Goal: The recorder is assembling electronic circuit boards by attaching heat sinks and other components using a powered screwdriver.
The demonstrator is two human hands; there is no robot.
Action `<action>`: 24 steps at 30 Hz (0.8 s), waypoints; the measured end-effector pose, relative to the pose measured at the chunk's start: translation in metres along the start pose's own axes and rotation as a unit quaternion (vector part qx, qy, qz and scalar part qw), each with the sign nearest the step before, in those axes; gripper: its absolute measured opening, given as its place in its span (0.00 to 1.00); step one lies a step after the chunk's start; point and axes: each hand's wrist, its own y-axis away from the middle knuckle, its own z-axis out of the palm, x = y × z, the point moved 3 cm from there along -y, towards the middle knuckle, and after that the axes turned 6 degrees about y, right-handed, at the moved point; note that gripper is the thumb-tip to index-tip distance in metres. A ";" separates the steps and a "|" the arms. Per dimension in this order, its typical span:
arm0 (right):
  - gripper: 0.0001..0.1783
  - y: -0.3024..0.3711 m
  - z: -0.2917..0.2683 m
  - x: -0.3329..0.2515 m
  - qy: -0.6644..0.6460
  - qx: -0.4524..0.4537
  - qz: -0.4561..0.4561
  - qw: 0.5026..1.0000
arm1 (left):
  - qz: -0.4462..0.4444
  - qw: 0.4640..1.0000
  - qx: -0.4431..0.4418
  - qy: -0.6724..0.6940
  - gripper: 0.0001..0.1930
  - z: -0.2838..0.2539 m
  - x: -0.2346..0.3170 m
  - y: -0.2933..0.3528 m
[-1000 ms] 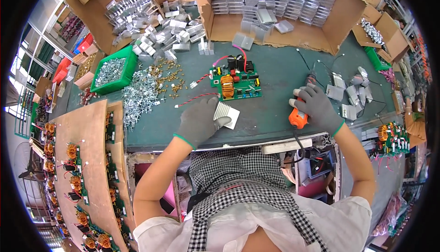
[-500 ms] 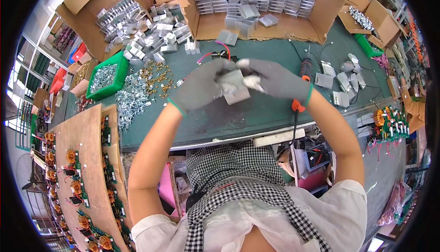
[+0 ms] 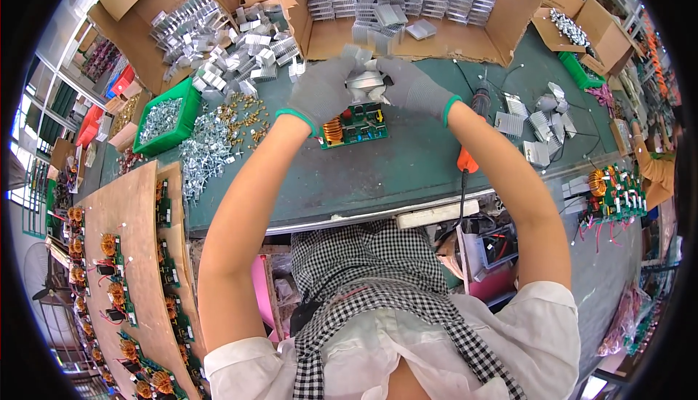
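Observation:
A silver finned heat sink (image 3: 366, 83) is held between my two gloved hands just behind a green circuit board (image 3: 367, 137). My left hand (image 3: 320, 94), in a grey glove with a green cuff, closes on its left side. My right hand (image 3: 420, 91), gloved the same way, grips the right side with bent fingers. On the board, which lies on the green bench mat, I see a copper coil (image 3: 332, 131) and small coloured parts. Whether the heat sink touches the board's far edge, I cannot tell.
An electric screwdriver (image 3: 469, 156) with an orange end lies right of my hands. Loose screws (image 3: 207, 149) and a green bin (image 3: 169, 118) are on the left. Heat sinks fill a cardboard box (image 3: 429, 49) behind; finished-looking boards stand on a wooden panel (image 3: 123, 204).
Both hands have moved away from me with the heat sink, now tilted up from its flatter pose. The circuit board, mostly hidden behind them before, shows in front of them.

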 end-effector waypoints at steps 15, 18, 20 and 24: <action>0.27 0.009 0.030 0.016 -0.034 -0.006 0.068 0.997 | 0.055 0.996 0.042 0.054 0.19 0.037 -0.019 0.003; 0.27 0.010 0.032 0.019 -0.053 0.011 0.056 0.997 | 0.077 0.994 0.067 0.051 0.20 0.040 -0.021 0.001; 0.27 0.009 0.034 0.019 -0.050 0.002 0.060 0.997 | 0.079 0.993 0.065 0.053 0.20 0.042 -0.024 0.002; 0.27 0.008 0.038 0.026 -0.064 0.003 0.053 0.997 | 0.093 0.992 0.066 0.060 0.19 0.045 -0.027 0.002</action>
